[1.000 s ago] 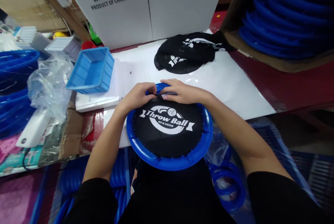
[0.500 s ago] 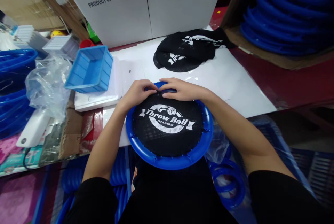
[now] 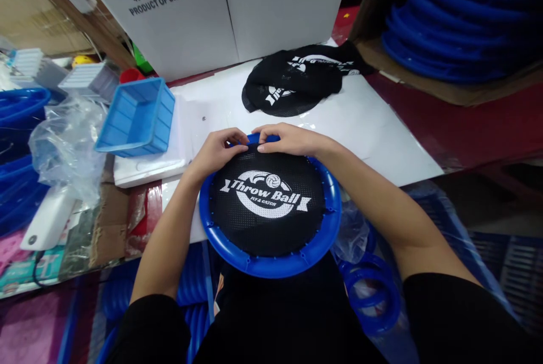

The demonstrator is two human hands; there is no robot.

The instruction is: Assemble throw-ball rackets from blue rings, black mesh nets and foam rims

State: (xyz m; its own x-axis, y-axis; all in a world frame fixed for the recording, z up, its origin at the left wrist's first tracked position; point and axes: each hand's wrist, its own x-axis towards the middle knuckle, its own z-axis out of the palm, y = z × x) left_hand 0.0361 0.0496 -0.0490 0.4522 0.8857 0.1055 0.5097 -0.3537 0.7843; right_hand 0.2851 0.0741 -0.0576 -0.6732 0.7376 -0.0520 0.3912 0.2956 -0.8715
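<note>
A blue plastic ring (image 3: 271, 266) with a round black mesh (image 3: 258, 234), printed "Throw Ball", lies at the near edge of the white work surface, close to my body. My left hand (image 3: 216, 151) has its thumb and fingertips closed on the mesh's far edge. Just beside it, my right hand (image 3: 292, 140) rests its thumb on the mesh while its fingers curl over the far rim. A narrow gap parts the two sets of fingertips. Along the ring's near side, the mesh edge sits at small pegs. Beyond my hands lie more black printed mesh pieces (image 3: 292, 84).
A light blue bin (image 3: 136, 118) stands at left on a white slab (image 3: 148, 170), near crumpled clear plastic (image 3: 68, 140). White cartons (image 3: 178, 30) wall off the back. Stacked blue rings (image 3: 445, 41) fill a box at right; loose blue rings (image 3: 373, 302) lie below the table.
My fingertips have parted slightly at the far rim, and the right fingers are more curled. The view has shifted a little, so the surroundings sit further left. The ring stays before me.
</note>
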